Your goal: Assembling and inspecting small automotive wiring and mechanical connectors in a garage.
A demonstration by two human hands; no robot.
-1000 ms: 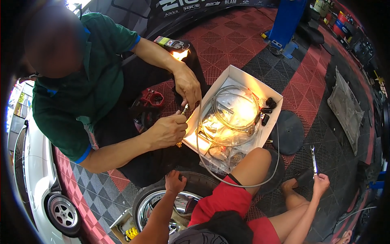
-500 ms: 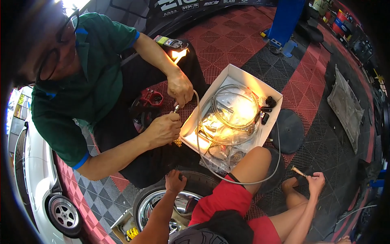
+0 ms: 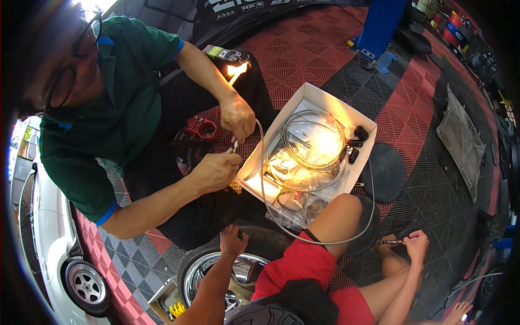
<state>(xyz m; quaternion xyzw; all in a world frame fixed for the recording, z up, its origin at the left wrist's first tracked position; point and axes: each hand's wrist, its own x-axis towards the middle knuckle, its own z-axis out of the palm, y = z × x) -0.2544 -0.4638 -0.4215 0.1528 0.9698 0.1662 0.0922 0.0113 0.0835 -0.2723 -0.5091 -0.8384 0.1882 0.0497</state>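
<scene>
My left hand (image 3: 233, 241) rests on the tyre (image 3: 262, 238) of a chrome-rimmed wheel, thumb and fingers apart, holding nothing. At the right, my right hand (image 3: 416, 246) pinches a slim, short metal piece (image 3: 392, 242), pointing left and level near my foot; its exact kind is unclear. Across from me, a co-worker in a green shirt works with both hands (image 3: 238, 119) on a small metal fitting (image 3: 235, 145) at the end of a grey hose (image 3: 264, 179). That hose loops over my bent knee and around the white box (image 3: 306, 92).
The box holds coiled hose, plastic bags and black fittings under a bright light. Round black discs (image 3: 385, 173) lie beside it. A red tool case (image 3: 200, 129) sits by the co-worker. A flat grey panel (image 3: 460, 143), blue post (image 3: 382, 30) and white car (image 3: 51, 244) stand around.
My right hand has turned the metal piece from slanting up-left to nearly level, and shifted slightly left. The co-worker's hands have moved a little, showing more of the fitting.
</scene>
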